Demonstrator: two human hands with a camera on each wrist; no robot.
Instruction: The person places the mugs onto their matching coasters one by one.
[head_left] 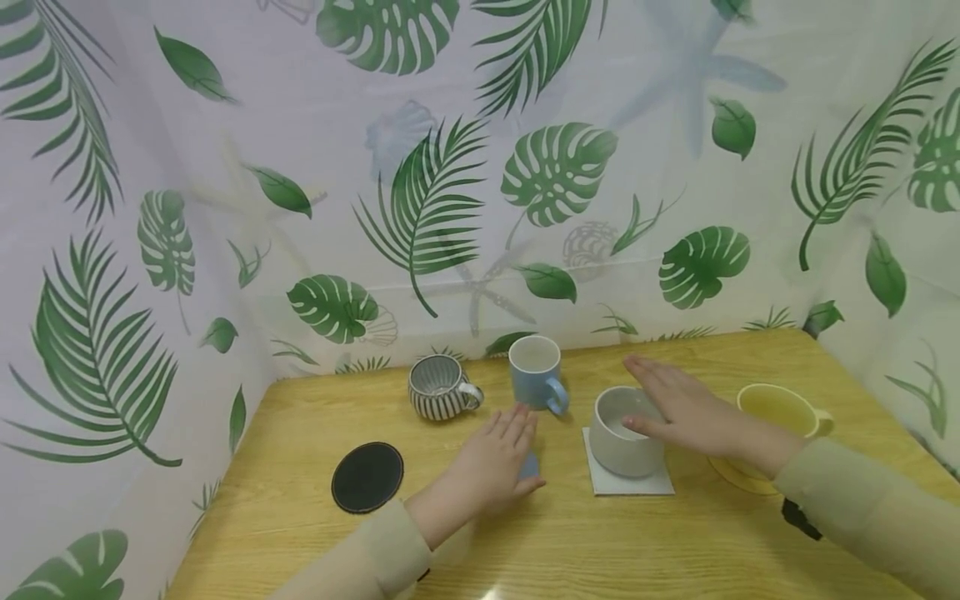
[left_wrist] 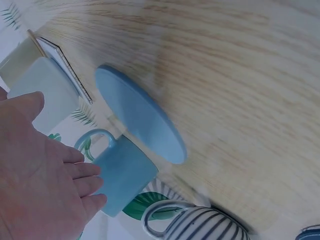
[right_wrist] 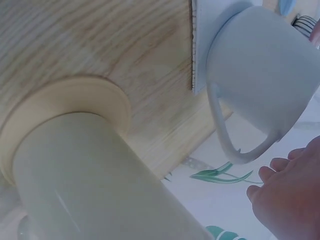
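Observation:
My left hand (head_left: 491,458) hovers with straight fingers above a round blue coaster (head_left: 529,468), holding nothing. In the left wrist view that blue coaster (left_wrist: 140,115) lies apart from the palm, and a blue mug (left_wrist: 127,172) stands behind it. Fingers extended, my right hand (head_left: 682,412) is over the far right side of a white mug (head_left: 622,454), which sits on a white square coaster (head_left: 633,485). The right wrist view shows this white mug (right_wrist: 262,65) with its handle free of the fingers. A yellow mug (head_left: 780,408) stands on a yellow round coaster (head_left: 738,477), partly hidden by my right forearm.
Toward the back of the wooden table (head_left: 555,542) stand a striped mug (head_left: 435,400) and the blue mug (head_left: 534,383). A black round coaster (head_left: 367,477) lies at the left. A leaf-patterned cloth (head_left: 465,108) hangs around the table's back and sides.

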